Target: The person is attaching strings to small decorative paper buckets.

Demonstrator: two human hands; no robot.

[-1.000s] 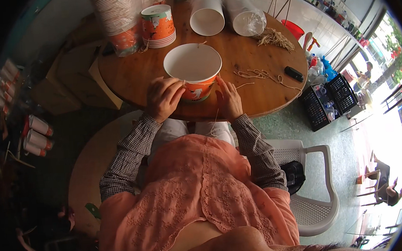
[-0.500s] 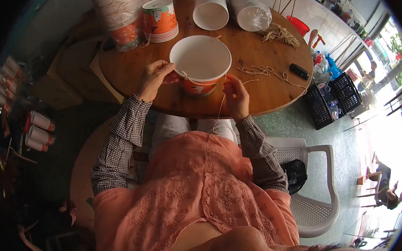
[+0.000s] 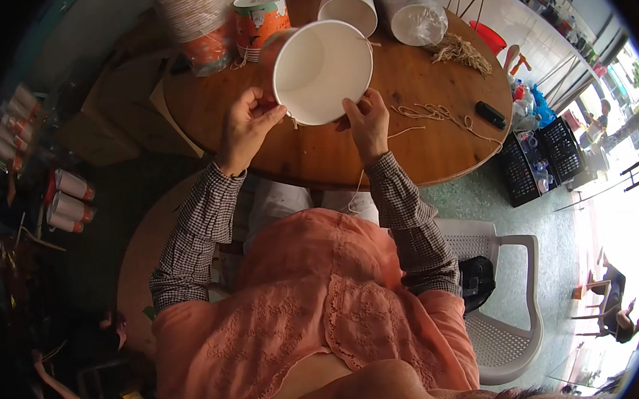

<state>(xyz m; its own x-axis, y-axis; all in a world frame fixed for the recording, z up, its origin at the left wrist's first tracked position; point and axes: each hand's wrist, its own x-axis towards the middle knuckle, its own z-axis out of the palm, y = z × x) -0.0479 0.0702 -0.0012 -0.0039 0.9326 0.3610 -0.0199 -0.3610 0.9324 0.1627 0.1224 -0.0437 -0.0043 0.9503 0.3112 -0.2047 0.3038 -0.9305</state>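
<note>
A large paper bucket, white inside with an orange printed outside, is tilted so that its mouth faces me. My left hand is closed, thumb and fingers pinching the rim at the lower left. At the lower right of the rim, my right hand grips the bucket too, fingers closed. Short bits of cord show at the rim beside my left thumb and on its upper right. A thin string hangs down below my right hand. The bucket's base is turned away from me.
On the round wooden table lie a loose cord, a bundle of cords and a black object. Stacked buckets and white bucket stacks on their sides stand beyond. A plastic chair is at my right.
The bucket has tipped from nearly upright until its mouth faces me, and it has moved farther away. My right hand has gone from beside the bucket, near the string, to its rim.
</note>
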